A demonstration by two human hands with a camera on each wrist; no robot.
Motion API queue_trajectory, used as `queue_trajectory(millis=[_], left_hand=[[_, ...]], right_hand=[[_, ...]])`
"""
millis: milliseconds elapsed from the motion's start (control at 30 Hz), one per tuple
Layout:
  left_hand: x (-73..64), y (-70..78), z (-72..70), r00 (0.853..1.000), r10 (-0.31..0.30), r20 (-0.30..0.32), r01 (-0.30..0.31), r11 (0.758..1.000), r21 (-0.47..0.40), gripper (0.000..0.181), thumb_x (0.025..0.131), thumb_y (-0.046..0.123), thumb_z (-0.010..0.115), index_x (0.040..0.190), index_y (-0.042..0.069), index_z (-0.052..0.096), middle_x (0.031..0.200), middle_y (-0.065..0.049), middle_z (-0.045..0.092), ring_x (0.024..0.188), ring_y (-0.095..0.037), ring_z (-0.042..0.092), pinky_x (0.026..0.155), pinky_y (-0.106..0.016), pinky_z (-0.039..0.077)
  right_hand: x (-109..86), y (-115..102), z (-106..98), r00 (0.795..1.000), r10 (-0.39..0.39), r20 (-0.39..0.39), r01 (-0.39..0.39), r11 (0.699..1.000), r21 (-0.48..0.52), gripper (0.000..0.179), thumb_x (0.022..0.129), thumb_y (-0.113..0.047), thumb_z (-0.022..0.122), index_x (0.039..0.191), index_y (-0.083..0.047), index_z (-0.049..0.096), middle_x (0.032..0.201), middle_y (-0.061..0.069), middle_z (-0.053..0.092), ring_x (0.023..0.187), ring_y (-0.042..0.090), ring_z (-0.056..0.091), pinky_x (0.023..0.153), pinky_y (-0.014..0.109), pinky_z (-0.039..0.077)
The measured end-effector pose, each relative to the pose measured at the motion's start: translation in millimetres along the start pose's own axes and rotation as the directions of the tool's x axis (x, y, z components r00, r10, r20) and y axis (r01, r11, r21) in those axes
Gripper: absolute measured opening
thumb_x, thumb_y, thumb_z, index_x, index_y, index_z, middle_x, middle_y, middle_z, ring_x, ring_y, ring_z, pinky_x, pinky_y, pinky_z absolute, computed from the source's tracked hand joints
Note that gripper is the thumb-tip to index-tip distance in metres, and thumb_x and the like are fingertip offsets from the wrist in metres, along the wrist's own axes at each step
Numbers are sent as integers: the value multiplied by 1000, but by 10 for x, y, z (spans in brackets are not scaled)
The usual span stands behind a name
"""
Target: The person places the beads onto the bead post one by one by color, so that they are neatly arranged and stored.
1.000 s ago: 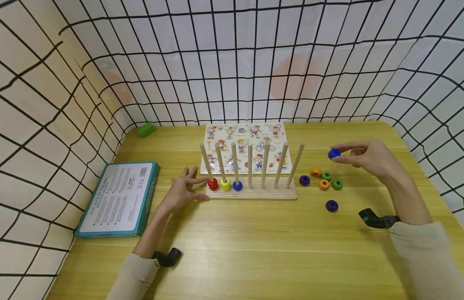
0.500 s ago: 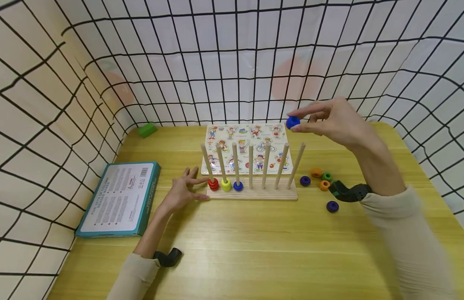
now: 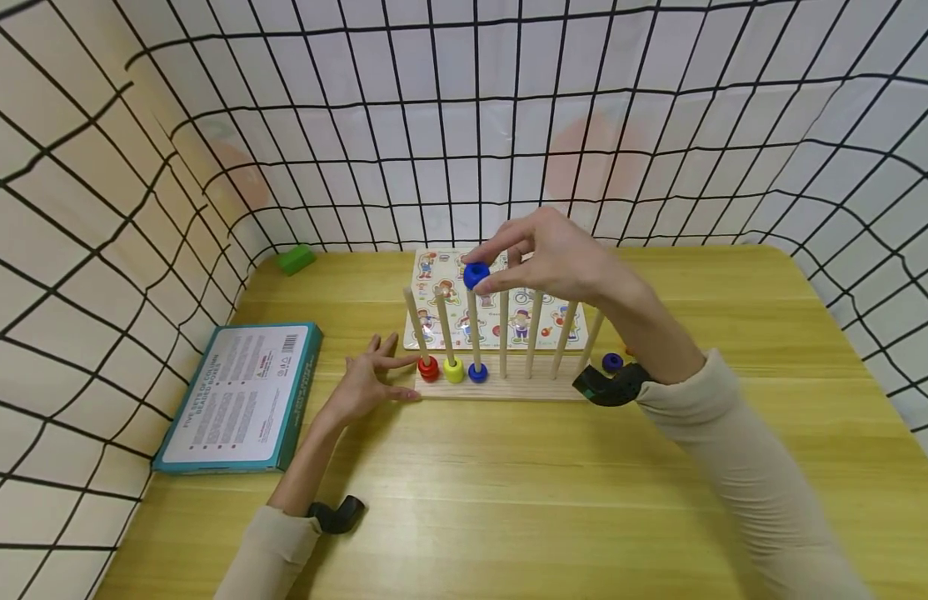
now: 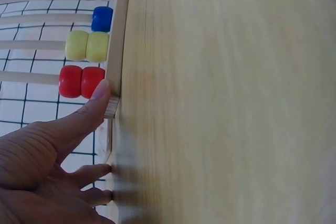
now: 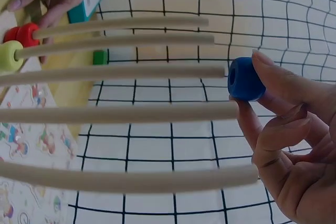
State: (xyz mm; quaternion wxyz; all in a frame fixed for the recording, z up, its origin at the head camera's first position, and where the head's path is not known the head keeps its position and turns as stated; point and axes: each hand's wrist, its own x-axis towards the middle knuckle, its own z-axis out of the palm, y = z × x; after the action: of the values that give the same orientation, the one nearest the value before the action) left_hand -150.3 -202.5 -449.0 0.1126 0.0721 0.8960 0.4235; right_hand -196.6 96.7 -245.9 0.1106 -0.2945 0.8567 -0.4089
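Observation:
A wooden peg rack (image 3: 509, 387) stands on the table with two red beads (image 4: 81, 82), two yellow beads (image 4: 87, 46) and one blue bead (image 4: 102, 19) on its first three pegs from the left. My left hand (image 3: 362, 383) holds the rack's left end between thumb and index finger, its other fingers spread. Between thumb and fingertips, my right hand (image 3: 557, 258) pinches another blue bead (image 5: 245, 79). That bead is right at the top of the third peg (image 5: 184, 72), its hole facing the peg's tip. The remaining pegs are bare.
Behind the rack lies a picture board (image 3: 426, 333) with cartoon figures. A teal-edged box (image 3: 239, 400) is at the left, a green block (image 3: 295, 259) at the back left. One dark purple bead (image 3: 612, 362) shows beside the right forearm, which hides other loose beads. Black netting surrounds the table.
My right hand has carried the blue bead up and leftward from above the loose beads to the third peg's tip. The left hand and the rack have stayed put.

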Motion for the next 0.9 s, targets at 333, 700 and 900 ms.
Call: queue_trajectory(millis=[333,700,900], left_hand=[[9,-13,0,1000,-13,3,13,1000,0,58,83,16,87,137,11,67,171,-20,21,161,-44,-4,116,-79,-18],[14,-11,-1,1000,-19,8,19,1000,-6,59,82,15,87,137,11,67,172,-19,20,161,-44,-4,116,-79,-18],[7,-11,1,1000,-13,5,13,1000,-10,59,81,13,88,137,10,67,171,-20,20,161,-44,-4,116,-79,-18]], right_hand=[[54,4,110,998,9,56,-8,1000,-25,29,85,-17,86,113,-17,81,118,2,76,59,14,46,47,21,29],[35,22,85,999,-10,39,13,997,-80,37,84,-19,88,119,-15,79,118,5,75,57,12,44,50,22,33],[-165,89,-90,998,-14,-66,7,995,-101,37,86,-20,86,122,-18,78,109,3,70,62,16,46,57,24,38]])
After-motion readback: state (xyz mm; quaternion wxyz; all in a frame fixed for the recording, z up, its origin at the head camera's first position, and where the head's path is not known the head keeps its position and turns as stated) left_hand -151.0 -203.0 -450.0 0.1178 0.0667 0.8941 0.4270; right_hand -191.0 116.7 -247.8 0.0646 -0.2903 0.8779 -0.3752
